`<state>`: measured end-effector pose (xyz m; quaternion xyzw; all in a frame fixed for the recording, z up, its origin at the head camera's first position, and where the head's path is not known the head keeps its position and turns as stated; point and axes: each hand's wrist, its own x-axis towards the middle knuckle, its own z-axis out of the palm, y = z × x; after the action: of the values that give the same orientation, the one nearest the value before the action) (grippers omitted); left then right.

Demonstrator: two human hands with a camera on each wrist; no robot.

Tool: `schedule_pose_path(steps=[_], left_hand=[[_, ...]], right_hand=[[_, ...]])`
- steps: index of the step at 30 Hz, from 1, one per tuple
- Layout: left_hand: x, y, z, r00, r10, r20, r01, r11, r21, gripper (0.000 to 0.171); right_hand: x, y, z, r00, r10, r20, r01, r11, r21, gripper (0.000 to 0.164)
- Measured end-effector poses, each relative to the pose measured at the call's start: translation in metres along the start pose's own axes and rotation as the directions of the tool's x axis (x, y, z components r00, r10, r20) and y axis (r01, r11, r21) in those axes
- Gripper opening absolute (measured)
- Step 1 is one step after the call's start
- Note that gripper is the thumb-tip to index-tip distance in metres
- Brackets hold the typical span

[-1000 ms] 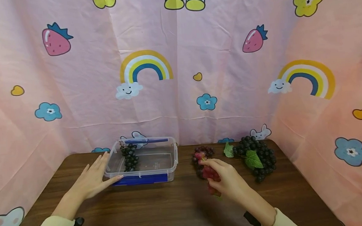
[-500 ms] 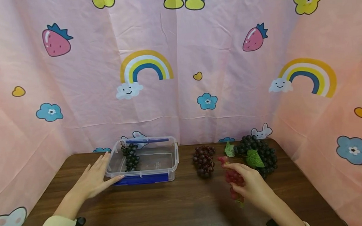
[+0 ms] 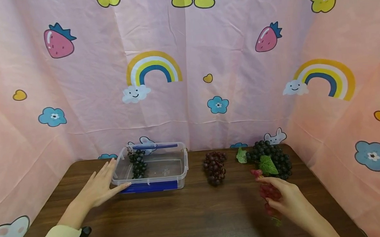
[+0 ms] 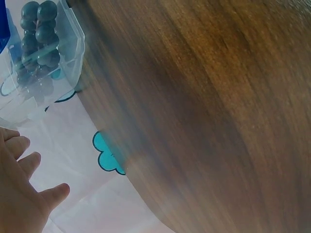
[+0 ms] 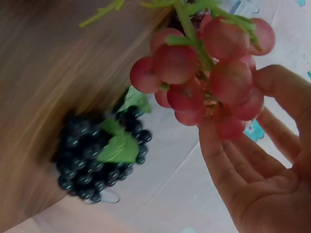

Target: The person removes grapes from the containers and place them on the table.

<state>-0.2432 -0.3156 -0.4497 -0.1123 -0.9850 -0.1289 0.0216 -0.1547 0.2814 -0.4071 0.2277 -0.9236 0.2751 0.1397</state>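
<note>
My right hand [image 3: 287,195] grips a bunch of red grapes [image 3: 270,192] at the right of the table in the head view. The right wrist view shows these red grapes [image 5: 209,73] close up, fingers and thumb around the berries and a green stem on top. With fingers spread, my left hand [image 3: 97,187] rests against the left side of a clear plastic box [image 3: 180,176] with blue clips. Inside the box, at its left, lies a small bunch of dark grapes [image 3: 139,165]. In the left wrist view, my left hand [image 4: 24,189] shows beside the box's corner.
A bunch of dark purple grapes [image 3: 215,168] lies right of the box on the brown wooden table [image 3: 182,219]. Farther right is a larger black bunch [image 3: 269,157] with green leaves. A pink patterned cloth [image 3: 189,107] hangs behind the table.
My right hand has moved right with the red grapes, from over the dark purple bunch to in front of the black bunch. My left hand stays at the box.
</note>
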Motion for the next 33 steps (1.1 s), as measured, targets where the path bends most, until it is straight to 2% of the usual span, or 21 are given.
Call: schedule_pose_path(steps=[8,10,13,20,27,30,33], left_hand=[[0.001,0.0,0.0,1.0,-0.002,-0.003,0.002,1.0,-0.012,0.114],[0.001,-0.001,0.001,1.0,-0.005,-0.001,0.005,1.0,-0.012,0.114],[0.002,-0.001,0.002,1.0,-0.008,0.0,0.007,1.0,-0.015,0.114],[0.001,-0.001,0.001,1.0,-0.005,-0.004,0.005,1.0,-0.015,0.114],[0.0,-0.001,0.001,1.0,-0.004,-0.001,0.004,1.0,-0.01,0.114],[0.0,-0.001,0.001,1.0,-0.003,0.001,0.003,1.0,-0.012,0.114],[0.0,-0.001,0.0,1.0,-0.003,0.0,0.003,1.0,-0.013,0.114]], right_hand=[[-0.018,0.021,-0.009,0.999,0.034,0.02,-0.035,0.999,0.015,0.063],[-0.023,0.027,-0.012,0.998,0.045,0.041,-0.046,0.999,0.016,0.061],[-0.028,0.035,-0.017,0.99,0.103,0.097,-0.106,0.994,0.028,0.058],[-0.033,0.053,-0.024,0.935,0.203,0.292,-0.228,0.972,0.053,0.049],[-0.033,0.062,-0.023,0.883,0.292,0.367,-0.321,0.947,0.017,0.045],[-0.033,0.066,-0.022,0.867,0.302,0.397,-0.341,0.939,0.031,0.045],[-0.035,0.07,-0.021,0.863,0.278,0.422,-0.339,0.937,0.078,0.044]])
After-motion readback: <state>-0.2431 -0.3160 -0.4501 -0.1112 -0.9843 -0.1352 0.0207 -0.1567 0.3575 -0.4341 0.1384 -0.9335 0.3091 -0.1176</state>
